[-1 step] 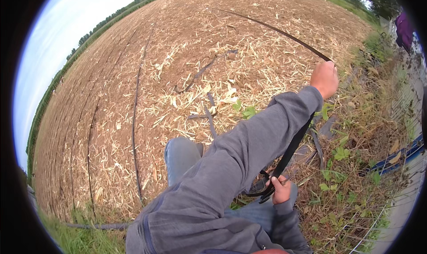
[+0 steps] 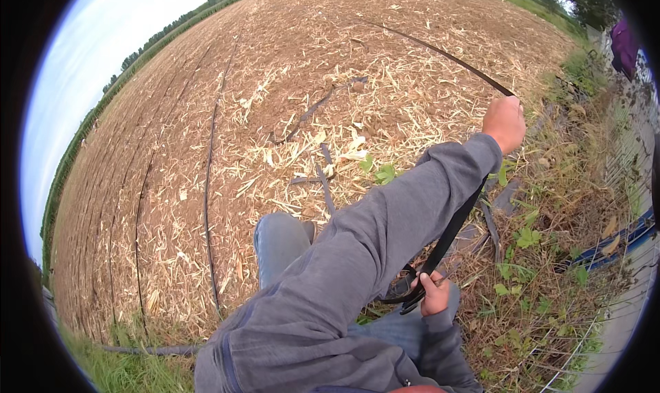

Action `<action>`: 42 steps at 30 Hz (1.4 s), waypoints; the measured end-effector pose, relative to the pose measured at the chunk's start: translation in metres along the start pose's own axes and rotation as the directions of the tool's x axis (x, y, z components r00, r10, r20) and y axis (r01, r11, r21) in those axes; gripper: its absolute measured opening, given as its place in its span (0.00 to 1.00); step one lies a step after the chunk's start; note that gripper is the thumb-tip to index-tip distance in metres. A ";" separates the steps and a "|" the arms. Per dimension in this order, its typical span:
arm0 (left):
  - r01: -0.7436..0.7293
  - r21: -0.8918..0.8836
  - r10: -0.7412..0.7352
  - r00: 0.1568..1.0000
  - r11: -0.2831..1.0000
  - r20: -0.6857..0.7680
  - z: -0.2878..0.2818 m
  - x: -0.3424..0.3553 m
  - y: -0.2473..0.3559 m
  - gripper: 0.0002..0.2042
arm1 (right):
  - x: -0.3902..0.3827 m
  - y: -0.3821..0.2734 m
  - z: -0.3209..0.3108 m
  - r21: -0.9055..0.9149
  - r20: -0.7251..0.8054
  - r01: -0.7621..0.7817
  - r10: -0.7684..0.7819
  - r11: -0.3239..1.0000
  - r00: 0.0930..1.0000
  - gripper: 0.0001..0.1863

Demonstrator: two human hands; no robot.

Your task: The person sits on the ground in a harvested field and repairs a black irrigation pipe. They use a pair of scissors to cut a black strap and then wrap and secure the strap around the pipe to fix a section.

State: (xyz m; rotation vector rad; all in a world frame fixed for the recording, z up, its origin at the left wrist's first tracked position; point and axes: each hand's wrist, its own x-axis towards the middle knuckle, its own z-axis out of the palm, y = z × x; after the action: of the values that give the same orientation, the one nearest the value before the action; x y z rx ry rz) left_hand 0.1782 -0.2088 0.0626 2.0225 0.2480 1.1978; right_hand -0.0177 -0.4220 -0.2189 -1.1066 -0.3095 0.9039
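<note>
My left hand [image 2: 503,121], at the end of a long grey sleeve crossing the view rightward, grips a flat black strip [image 2: 459,59] that stretches from the far field to its fingers. Below that hand the strip runs down behind my forearm to my right hand [image 2: 434,295]. My right hand is closed on the strip where it forms loose loops [image 2: 402,297], partly hidden by my left arm. My jeans-clad knee [image 2: 278,245] shows beside the left sleeve.
Straw-strewn soil [image 2: 275,70] holds long dark lines [image 2: 207,200] and scrap strips [image 2: 309,114]. Weeds [image 2: 529,238] border the right side, beside a pale strip of ground [image 2: 625,297], blue objects [image 2: 615,245] and purple cloth [image 2: 622,46]. A thicker grey hose [image 2: 151,350] lies lower left.
My left hand has shifted very slightly to the right with the strip in it. My right hand looks unmoved.
</note>
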 end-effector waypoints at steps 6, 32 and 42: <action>0.084 0.081 -0.088 0.995 0.993 0.055 0.023 -0.006 -0.039 0.10 | 0.004 0.010 0.002 -0.033 -0.019 -0.025 0.024 0.999 1.000 0.06; 0.901 -0.009 -0.769 0.366 0.434 -0.524 -0.203 -0.365 -0.356 0.08 | 0.053 0.034 -0.033 -0.594 0.008 -0.326 0.410 0.735 0.912 0.05; 0.985 0.124 -0.615 0.172 0.120 -0.770 -0.233 -0.423 -0.315 0.10 | 0.069 0.031 -0.036 -0.514 0.099 -0.350 0.460 0.783 0.882 0.04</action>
State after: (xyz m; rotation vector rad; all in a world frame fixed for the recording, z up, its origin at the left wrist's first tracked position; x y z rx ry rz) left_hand -0.1775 -0.0868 -0.3742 1.3168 2.1402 0.8139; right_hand 0.0330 -0.3883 -0.2762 -1.5793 -0.5101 1.3942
